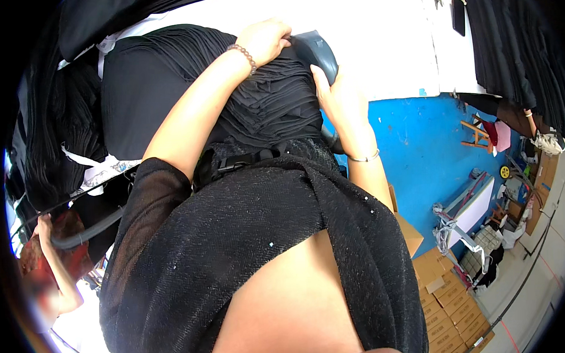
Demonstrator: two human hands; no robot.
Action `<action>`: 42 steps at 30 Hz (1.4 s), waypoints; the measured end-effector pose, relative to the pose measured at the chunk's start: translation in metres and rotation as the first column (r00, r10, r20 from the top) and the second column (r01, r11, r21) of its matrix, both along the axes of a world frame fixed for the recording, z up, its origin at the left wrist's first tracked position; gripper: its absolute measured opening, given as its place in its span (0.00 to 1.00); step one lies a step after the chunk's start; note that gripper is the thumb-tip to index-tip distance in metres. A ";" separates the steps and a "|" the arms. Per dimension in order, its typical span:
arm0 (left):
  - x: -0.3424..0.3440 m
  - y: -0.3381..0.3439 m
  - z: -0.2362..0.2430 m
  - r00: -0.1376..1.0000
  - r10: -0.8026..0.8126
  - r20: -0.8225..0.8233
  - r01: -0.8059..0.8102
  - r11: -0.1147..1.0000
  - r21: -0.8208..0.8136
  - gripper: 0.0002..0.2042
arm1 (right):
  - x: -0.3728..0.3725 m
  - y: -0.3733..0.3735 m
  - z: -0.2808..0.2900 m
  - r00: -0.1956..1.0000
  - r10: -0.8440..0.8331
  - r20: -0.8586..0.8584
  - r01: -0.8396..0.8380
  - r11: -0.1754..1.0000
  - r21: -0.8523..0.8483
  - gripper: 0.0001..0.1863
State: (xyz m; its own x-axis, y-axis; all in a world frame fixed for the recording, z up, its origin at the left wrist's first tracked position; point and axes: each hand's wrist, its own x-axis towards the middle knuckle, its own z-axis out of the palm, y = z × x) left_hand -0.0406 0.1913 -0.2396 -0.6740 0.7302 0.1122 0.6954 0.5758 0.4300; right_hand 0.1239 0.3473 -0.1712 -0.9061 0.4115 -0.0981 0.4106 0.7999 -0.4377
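Note:
A thick stack of black fabric (161,87), its many layered edges showing, lies in front of me on a white table. My left hand (265,41), with a beaded bracelet at the wrist, has its fingers closed at the stack's far right edge and appears to pinch the cloth. Just right of those fingertips is a dark grey nozzle-like tool (317,51) with a flared end. My right hand (343,99) is wrapped round its lower part, thumb up. A grey hose-like piece (331,137) shows below, beside the fabric.
The white table (390,42) carries a dark phone (458,15) at the far right. More black cloth (508,38) hangs beyond. Cardboard boxes (452,314) stand on the right, near a cart (470,213) on the blue floor (399,135). Another person's arm (59,271) shows at left.

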 end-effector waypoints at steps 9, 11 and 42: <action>0.002 0.000 0.002 0.999 -0.041 0.033 0.036 0.990 0.135 0.07 | 0.005 0.007 -0.011 0.999 0.002 -0.043 -0.004 0.999 -0.054 0.30; -0.003 -0.006 0.009 0.998 -0.057 0.033 0.053 0.992 0.110 0.07 | 0.007 0.007 -0.010 0.999 0.004 -0.034 -0.006 0.999 -0.045 0.30; -0.079 0.017 -0.019 0.747 -0.207 0.632 0.016 0.956 0.293 0.17 | 0.058 0.074 0.017 0.888 -0.457 -0.057 0.315 0.694 -0.648 0.18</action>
State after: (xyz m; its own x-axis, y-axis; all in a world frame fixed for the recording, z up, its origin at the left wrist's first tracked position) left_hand -0.1198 0.2086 -0.2583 -0.5661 0.8138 -0.1315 0.2426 0.3170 0.9169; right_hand 0.1824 0.4210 -0.1543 -0.7075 0.6449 -0.2890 0.4697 0.1236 -0.8741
